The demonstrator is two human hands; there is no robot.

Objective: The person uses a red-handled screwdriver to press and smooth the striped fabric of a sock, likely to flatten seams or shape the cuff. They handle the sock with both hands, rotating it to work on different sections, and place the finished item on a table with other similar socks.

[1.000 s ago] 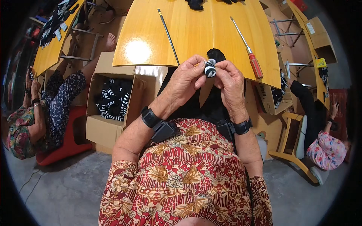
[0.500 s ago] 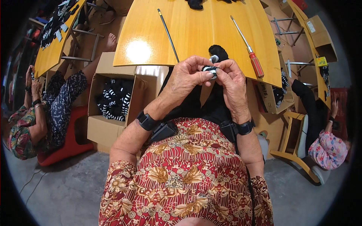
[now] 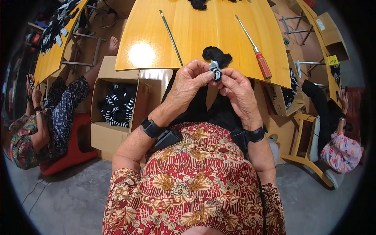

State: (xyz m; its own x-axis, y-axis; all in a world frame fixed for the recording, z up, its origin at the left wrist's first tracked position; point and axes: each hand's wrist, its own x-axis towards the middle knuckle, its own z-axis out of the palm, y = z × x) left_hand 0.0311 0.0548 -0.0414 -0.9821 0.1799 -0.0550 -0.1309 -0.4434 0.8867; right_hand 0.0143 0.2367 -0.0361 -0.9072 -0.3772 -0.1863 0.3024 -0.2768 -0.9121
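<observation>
A small black-and-white striped knit piece (image 3: 216, 75), sock-like in look, is pinched between the fingertips of both hands at the table's near edge. My left hand (image 3: 190, 80) grips it from the left with thumb and fingers. From the other side my right hand (image 3: 238, 92) pinches it, thumb and forefinger closed. Just beyond the fingertips a black knit part (image 3: 216, 56) lies on the table edge, with a grey-white bit where it meets the striped end. Whether it is all one piece I cannot tell.
On the yellow table (image 3: 145, 23) lie a dark rod (image 3: 171, 37) and a red-handled screwdriver (image 3: 263, 64). Black knit pieces (image 3: 199, 4) are at the far edge. A carton (image 3: 109, 135) of striped knits stands left. People (image 3: 29, 137) sit on both sides.
Both hands have shifted slightly left and turned the striped end, which now points more downward. The black part has swung left and lies more spread on the table edge.
</observation>
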